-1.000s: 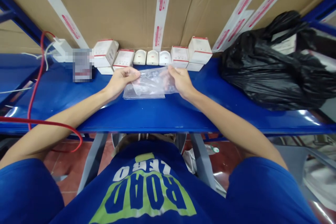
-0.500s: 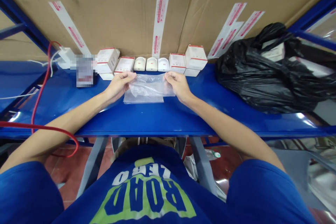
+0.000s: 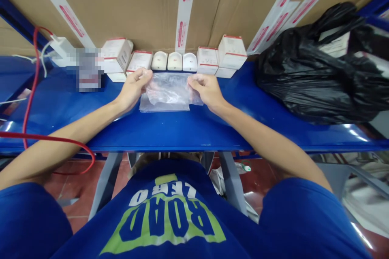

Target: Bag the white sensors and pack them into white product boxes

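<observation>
Clear poly bag (image 3: 166, 103) lies flat on blue counter (image 3: 194, 135), long axis running L–R, centered btwn both hands & just in front of white cartons (image 3: 117, 54). L hand (image 3: 133, 88) grips its upper-left edge btwn thumb & fingers; R hand (image 3: 206, 92) grips upper-right corner the same way. Both hands about equally near, neither released.

A black plastic bag (image 3: 313, 75) is slumping on the blue steel shelf (image 3: 194, 139), white red-edged boxes (image 3: 116, 55) and three white domed pieces (image 3: 174, 61) are lining up against a taped cardboard carton (image 3: 121, 4), and a red cable (image 3: 33, 89) is trailing down at left.
</observation>
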Demonstrator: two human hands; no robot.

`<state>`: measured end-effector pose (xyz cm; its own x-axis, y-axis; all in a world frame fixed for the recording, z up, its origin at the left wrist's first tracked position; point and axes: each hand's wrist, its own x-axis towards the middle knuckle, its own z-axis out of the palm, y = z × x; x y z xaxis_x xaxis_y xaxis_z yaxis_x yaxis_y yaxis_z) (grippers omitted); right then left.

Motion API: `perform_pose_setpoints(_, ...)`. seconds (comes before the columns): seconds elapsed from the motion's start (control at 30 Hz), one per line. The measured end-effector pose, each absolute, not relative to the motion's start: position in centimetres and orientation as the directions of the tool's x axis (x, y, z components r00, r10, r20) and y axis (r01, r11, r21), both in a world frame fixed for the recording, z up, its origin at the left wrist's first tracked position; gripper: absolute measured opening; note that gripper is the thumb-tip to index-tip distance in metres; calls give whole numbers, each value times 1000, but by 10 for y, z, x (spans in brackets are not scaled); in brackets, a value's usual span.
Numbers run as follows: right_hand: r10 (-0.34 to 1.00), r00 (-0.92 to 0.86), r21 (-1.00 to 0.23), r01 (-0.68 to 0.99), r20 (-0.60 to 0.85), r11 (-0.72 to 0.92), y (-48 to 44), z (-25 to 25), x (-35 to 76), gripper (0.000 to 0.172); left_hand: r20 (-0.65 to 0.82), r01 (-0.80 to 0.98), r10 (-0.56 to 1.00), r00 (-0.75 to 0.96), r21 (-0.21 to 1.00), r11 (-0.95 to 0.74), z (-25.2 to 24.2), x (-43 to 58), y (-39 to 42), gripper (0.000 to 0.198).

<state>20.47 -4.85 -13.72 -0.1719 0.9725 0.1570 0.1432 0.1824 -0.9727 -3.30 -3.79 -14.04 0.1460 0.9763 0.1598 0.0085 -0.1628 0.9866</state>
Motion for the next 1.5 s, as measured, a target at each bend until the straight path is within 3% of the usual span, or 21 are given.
perform_pose_setpoints(0.1, 971, -155, -968, 145, 184, 207, -48, -137, 203, 51, 126, 73, 958, 257, 986, -149, -139, -32, -43, 31)
perform_pose_setpoints(0.2, 985, -104, -985, 93, 137, 147, -49, -134, 201, 54, 141, 125, 954, 264, 976, -178, -138, -34, -43, 29)
perform_pose_setpoints(0.33, 985, -167, -998, -30, -53, -59, -56, -129, 198, 40, 254, 127, 949, 186, 952, -280, -138, -35, -41, 30)
perform_pose_setpoints(0.43, 965, -228, -990, -21, -130, -139, -62, -128, 194, 29, 273, 139, 947, 170, 945, -297, -140, -32, -43, 30)
perform_pose_setpoints(0.53, 981, -179, -997, 3, -80, -80, -65, -130, 191, 23, 250, 153, 958, 140, 951, -270, -140, -30, -45, 31)
perform_pose_setpoints(0.77, 992, -118, -999, 20, 39, 41, -63, -131, 193, 28, 282, 128, 958, 61, 949, -287, -130, -37, -44, 34)
perform_pose_setpoints(0.97, 994, -82, -997, 11, 78, 79, -56, -129, 199, 32, 184, 119, 959, 216, 970, -213, -129, -43, -38, 31)
perform_pose_setpoints(1.1, 994, -62, -991, 94, 87, 92, -47, -132, 205, 34, 139, 164, 950, 279, 968, -190, -129, -56, -29, 50)
perform_pose_setpoints(1.37, 987, -157, -979, 198, 18, 49, -47, -136, 202, 38, 8, 425, 931, 365, 888, -175, -112, -80, -24, 100)
perform_pose_setpoints(1.5, 986, -169, -973, 227, -4, 35, -49, -134, 200, 38, -37, 473, 908, 417, 862, -182, -107, -87, -23, 96)
